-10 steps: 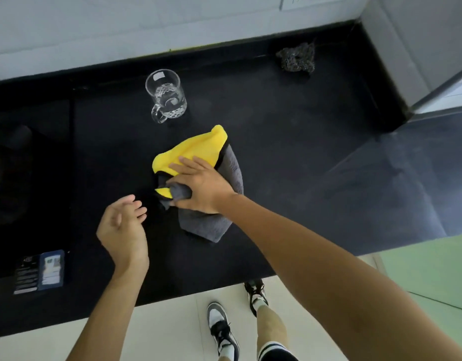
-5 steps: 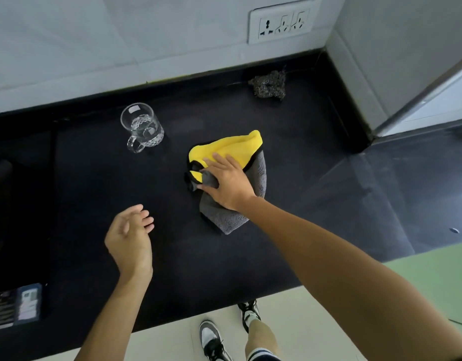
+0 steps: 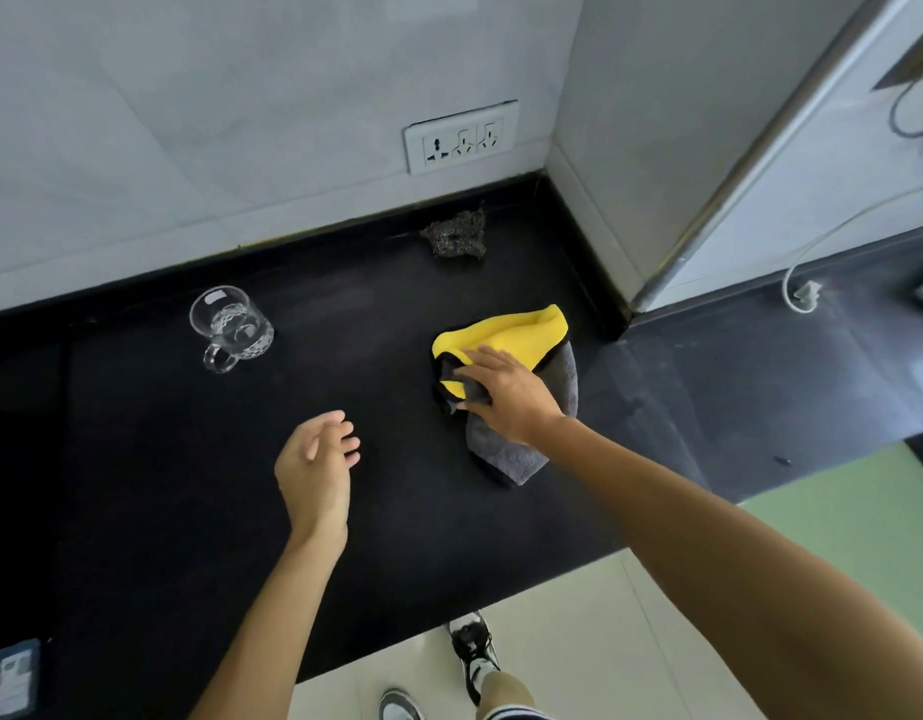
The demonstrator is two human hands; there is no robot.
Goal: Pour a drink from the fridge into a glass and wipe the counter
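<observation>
Head view. Item: cloth [image 3: 506,330], yellow and grey, folded over, lying on the black counter [image 3: 345,324] near its right-hand corner — right hand [image 3: 506,394] laid on top, fingers extended and pressing, not curled round the fabric; judged a wiping hold, weight through the palm. Item: glass mug [image 3: 233,327], upright near the back wall, well apart from the cloth, seemingly holding clear liquid — likely parked out of the wiping path. Left hand [image 3: 316,459] hovers over the counter, loosely curled, holding nothing. Scouring pad [image 3: 456,236] at the back.
</observation>
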